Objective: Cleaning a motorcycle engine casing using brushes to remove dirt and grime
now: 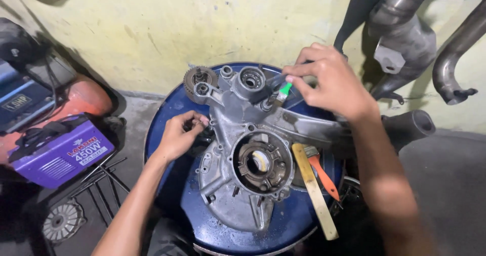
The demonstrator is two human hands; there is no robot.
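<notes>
Right hand (331, 86) pinches a green-handled screwdriver (284, 90), its long axis slanting down-left, tip on a fitting at the engine crankcase (238, 185) top. Left hand (179, 134) is curled shut on a small dark part, can't tell what, just left of the case. Case lies flat on a blue drum (167, 109), long axis running away from the viewer; wooden stick (314, 190) & orange-handled brush (323, 172) to the right.

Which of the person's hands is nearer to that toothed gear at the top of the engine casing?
Left. The left hand sits just below the gear; the right hand is farther off, across the casing.
</notes>
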